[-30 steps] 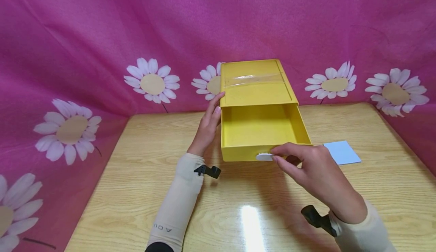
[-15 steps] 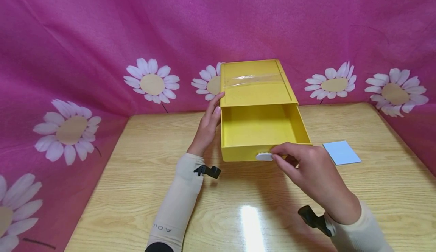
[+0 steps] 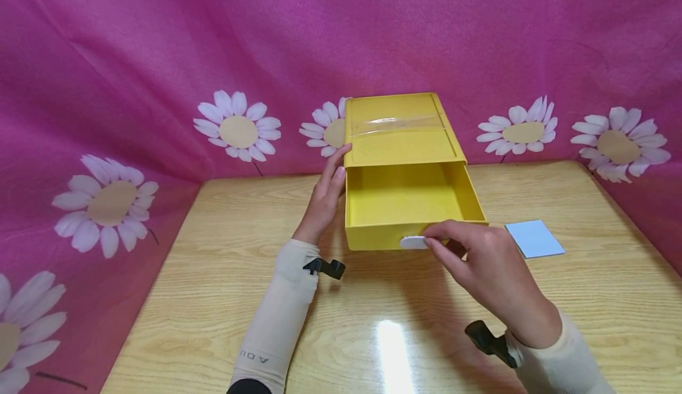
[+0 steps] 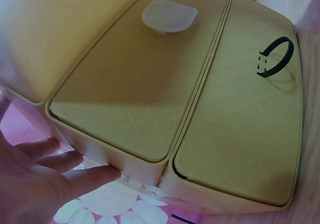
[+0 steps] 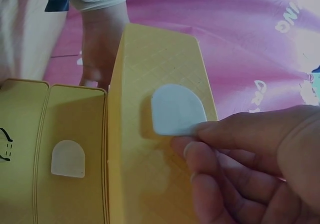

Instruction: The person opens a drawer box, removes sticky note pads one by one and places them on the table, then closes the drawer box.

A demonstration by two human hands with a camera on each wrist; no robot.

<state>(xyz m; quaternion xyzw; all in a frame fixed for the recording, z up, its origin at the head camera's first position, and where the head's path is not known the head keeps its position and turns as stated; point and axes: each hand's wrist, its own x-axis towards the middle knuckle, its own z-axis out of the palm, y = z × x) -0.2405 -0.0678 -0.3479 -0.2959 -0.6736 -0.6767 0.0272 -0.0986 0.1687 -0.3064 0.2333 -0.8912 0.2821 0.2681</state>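
Your head cam's bright & fairly sharp, light apparently overhead: a white glare streak on the table (image 3: 240, 222), a small glint on the clear tape (image 3: 383, 123), soft shadow below-left of your R hand (image 3: 492, 270). Your L wrist cam's dimmer, a bit hazy upper L, w/ shadow across the middle drawer front (image 4: 120, 83). R wrist cam's muted too.

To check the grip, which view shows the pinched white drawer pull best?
Right wrist: the white drawer pull looks large, only a corner covered by the right hand. Head view shows it small and foreshortened; left wrist misses it, showing another white pull.
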